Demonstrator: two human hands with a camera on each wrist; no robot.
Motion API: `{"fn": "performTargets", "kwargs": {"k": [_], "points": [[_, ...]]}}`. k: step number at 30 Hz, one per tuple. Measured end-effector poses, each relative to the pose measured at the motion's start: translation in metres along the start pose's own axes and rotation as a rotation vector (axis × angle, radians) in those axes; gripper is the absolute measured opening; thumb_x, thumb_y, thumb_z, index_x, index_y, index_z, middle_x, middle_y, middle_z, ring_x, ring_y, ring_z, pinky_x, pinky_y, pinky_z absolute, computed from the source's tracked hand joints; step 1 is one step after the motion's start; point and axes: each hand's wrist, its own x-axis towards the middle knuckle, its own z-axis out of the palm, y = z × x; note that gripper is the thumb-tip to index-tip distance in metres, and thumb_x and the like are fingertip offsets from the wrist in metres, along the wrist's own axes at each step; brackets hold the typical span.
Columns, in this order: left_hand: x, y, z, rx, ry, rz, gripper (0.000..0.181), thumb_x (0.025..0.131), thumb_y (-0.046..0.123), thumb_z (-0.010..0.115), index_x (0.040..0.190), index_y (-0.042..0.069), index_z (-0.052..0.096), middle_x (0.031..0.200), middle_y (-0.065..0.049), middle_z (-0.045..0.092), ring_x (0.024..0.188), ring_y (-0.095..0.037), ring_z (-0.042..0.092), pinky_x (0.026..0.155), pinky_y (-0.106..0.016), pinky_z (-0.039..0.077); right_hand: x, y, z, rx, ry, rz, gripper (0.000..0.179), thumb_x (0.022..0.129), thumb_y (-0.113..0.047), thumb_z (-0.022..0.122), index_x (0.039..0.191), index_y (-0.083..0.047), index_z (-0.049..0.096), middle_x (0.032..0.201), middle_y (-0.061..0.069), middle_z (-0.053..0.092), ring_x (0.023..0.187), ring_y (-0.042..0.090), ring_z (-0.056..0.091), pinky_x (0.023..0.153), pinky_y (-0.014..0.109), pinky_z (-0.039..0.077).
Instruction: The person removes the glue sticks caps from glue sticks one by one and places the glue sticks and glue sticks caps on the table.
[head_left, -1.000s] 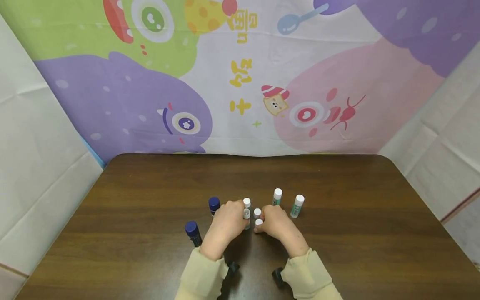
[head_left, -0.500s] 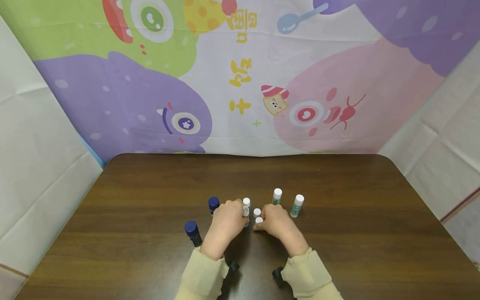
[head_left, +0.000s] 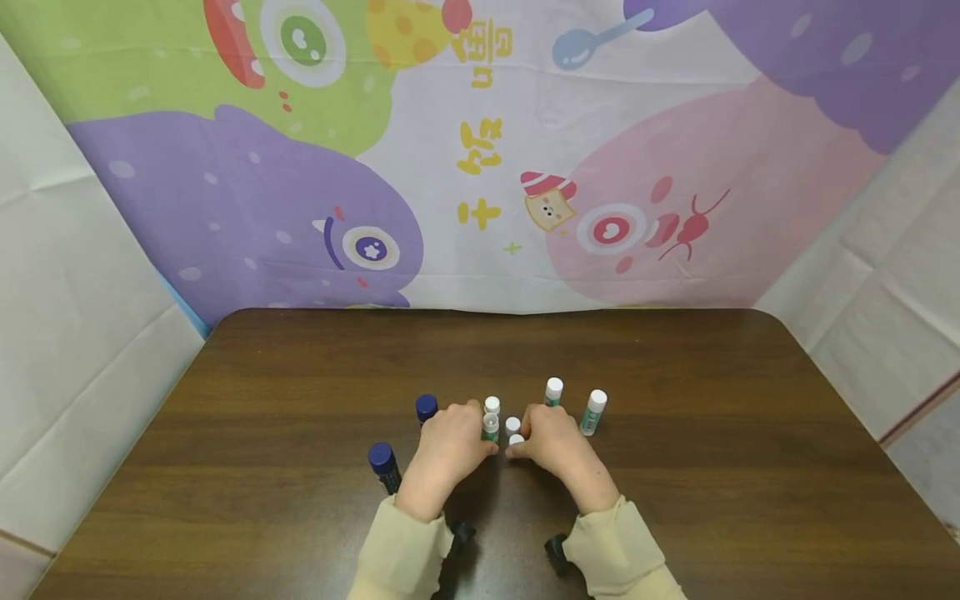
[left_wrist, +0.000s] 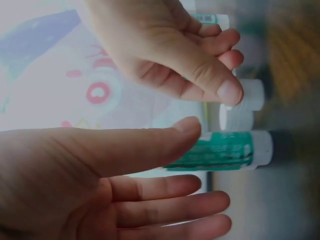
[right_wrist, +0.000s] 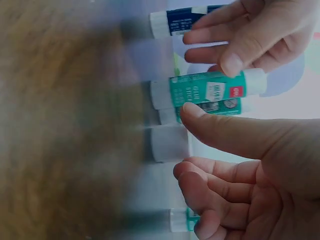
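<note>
In the head view my left hand (head_left: 452, 437) has thumb and forefinger on either side of a green glue stick (head_left: 491, 425), its white top end upward. Seen from the right wrist, this glue stick (right_wrist: 207, 90) stands upright on the table, the thumb overlapping its edge and a fingertip partly hidden behind it. My right hand (head_left: 553, 437) pinches a white cap (right_wrist: 170, 142) at the table between thumb and forefinger. Another white cap (head_left: 513, 426) stands just behind it. A second glue stick (head_left: 492, 406) is upright behind the first.
Two dark blue-capped glue sticks (head_left: 381, 454) stand to the left, one partly behind my left hand. To the right are two white-capped green glue sticks (head_left: 593, 412). The brown table (head_left: 480, 350) meets a cartoon-printed cloth (head_left: 480, 275) at the back.
The uncapped glue stick has shifted slightly against the left hand: its green label now shows and the thumb covers its lower end. The right hand and its cap have barely moved.
</note>
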Motion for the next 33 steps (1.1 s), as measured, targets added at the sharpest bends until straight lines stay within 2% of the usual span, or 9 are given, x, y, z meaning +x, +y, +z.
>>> {"fn": "performTargets", "kwargs": {"k": [7, 10, 12, 16, 20, 24, 28, 33], "points": [[-0.005, 0.004, -0.011, -0.103, -0.004, -0.016, 0.033, 0.069, 0.019, 0.078, 0.085, 0.0, 0.056, 0.074, -0.012, 0.061, 0.066, -0.03, 0.062, 0.055, -0.037, 0.048, -0.004, -0.005, -0.011, -0.024, 0.052, -0.025, 0.023, 0.072, -0.022, 0.076, 0.076, -0.009, 0.057, 0.067, 0.0, 0.056, 0.058, 0.016, 0.05, 0.053, 0.028, 0.04], [-0.008, 0.004, -0.015, -0.11, 0.027, -0.007, 0.032, 0.069, 0.019, 0.078, 0.083, 0.0, 0.055, 0.073, -0.013, 0.06, 0.066, -0.031, 0.062, 0.054, -0.037, 0.048, -0.006, -0.007, -0.017, -0.051, 0.098, -0.062, 0.018, 0.075, -0.02, 0.074, 0.079, -0.009, 0.059, 0.066, -0.001, 0.056, 0.056, 0.013, 0.05, 0.051, 0.027, 0.04], [-0.01, 0.004, -0.018, -0.108, 0.061, 0.021, 0.031, 0.069, 0.019, 0.078, 0.08, 0.001, 0.054, 0.072, -0.013, 0.06, 0.065, -0.032, 0.062, 0.054, -0.037, 0.048, -0.007, -0.008, -0.021, -0.067, 0.147, -0.099, 0.015, 0.076, -0.018, 0.072, 0.079, -0.01, 0.061, 0.064, -0.003, 0.055, 0.054, 0.011, 0.049, 0.05, 0.026, 0.039], [-0.01, 0.002, -0.022, -0.145, 0.086, 0.076, 0.028, 0.072, 0.017, 0.076, 0.077, 0.004, 0.051, 0.067, -0.005, 0.055, 0.059, -0.023, 0.057, 0.052, -0.032, 0.045, -0.009, -0.008, -0.027, -0.085, 0.286, -0.217, 0.009, 0.076, -0.013, 0.072, 0.075, -0.013, 0.062, 0.063, -0.006, 0.052, 0.054, 0.008, 0.045, 0.052, 0.024, 0.039], [-0.008, 0.001, -0.023, -0.182, 0.113, 0.109, 0.024, 0.075, 0.014, 0.073, 0.08, 0.005, 0.053, 0.066, -0.001, 0.052, 0.056, -0.014, 0.049, 0.051, -0.027, 0.041, -0.009, -0.008, -0.03, -0.096, 0.417, -0.33, 0.01, 0.075, -0.01, 0.073, 0.073, -0.014, 0.063, 0.068, -0.005, 0.056, 0.062, 0.01, 0.049, 0.062, 0.028, 0.043], [-0.006, 0.004, -0.02, -0.209, 0.178, 0.148, 0.022, 0.076, 0.014, 0.072, 0.09, 0.005, 0.057, 0.076, -0.003, 0.058, 0.063, -0.014, 0.054, 0.056, -0.026, 0.044, -0.008, -0.007, -0.032, -0.114, 0.507, -0.38, 0.011, 0.073, -0.008, 0.074, 0.078, -0.012, 0.066, 0.077, -0.002, 0.061, 0.073, 0.017, 0.056, 0.072, 0.035, 0.046], [-0.003, 0.008, -0.014, -0.207, 0.248, 0.197, 0.026, 0.077, 0.015, 0.072, 0.097, 0.006, 0.058, 0.088, -0.005, 0.06, 0.077, -0.018, 0.058, 0.064, -0.029, 0.048, -0.008, -0.003, -0.032, -0.123, 0.525, -0.366, 0.021, 0.072, -0.008, 0.075, 0.09, -0.01, 0.067, 0.091, 0.002, 0.064, 0.083, 0.021, 0.058, 0.08, 0.039, 0.045], [0.0, 0.012, -0.009, -0.177, 0.303, 0.227, 0.035, 0.076, 0.019, 0.073, 0.106, 0.006, 0.059, 0.102, -0.006, 0.059, 0.087, -0.022, 0.057, 0.074, -0.034, 0.047, -0.007, 0.002, -0.032, -0.128, 0.489, -0.322, 0.036, 0.071, -0.008, 0.076, 0.105, -0.007, 0.063, 0.105, 0.007, 0.062, 0.096, 0.026, 0.057, 0.088, 0.044, 0.043]]}}
